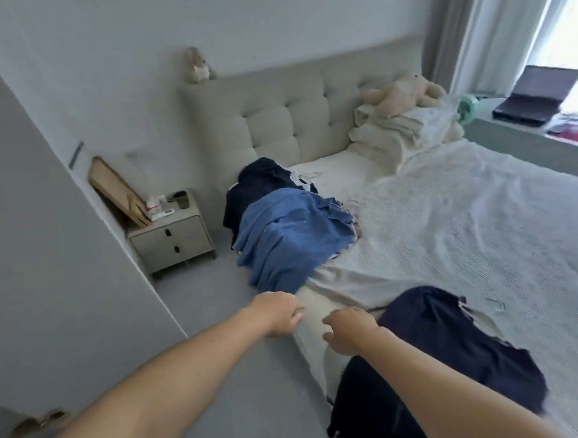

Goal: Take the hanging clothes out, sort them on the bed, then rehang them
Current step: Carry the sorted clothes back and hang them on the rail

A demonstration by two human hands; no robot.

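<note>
Both arms reach out over the near edge of the bed (pixel 485 212), where a pale grey garment (pixel 340 283) lies flat across the white cover and hangs a little over the side. The left hand (pixel 279 313) sits at the garment's left edge, its fingers (pixel 296 315) curled down onto the cloth; motion blur makes it hard to say whether they pinch it or only touch it. The right hand (pixel 348 329) rests on top of the same garment just beside the left — fingers loosely bent and spread, pressing on the fabric rather than closing round it.

Just beyond the fingertips lies a blue pile of clothes (pixel 292 239), with a dark navy heap (pixel 261 183) behind it towards the headboard (pixel 273 117). A second navy pile (pixel 444 355) lies under the right forearm — touching the grey garment's right side.
</note>
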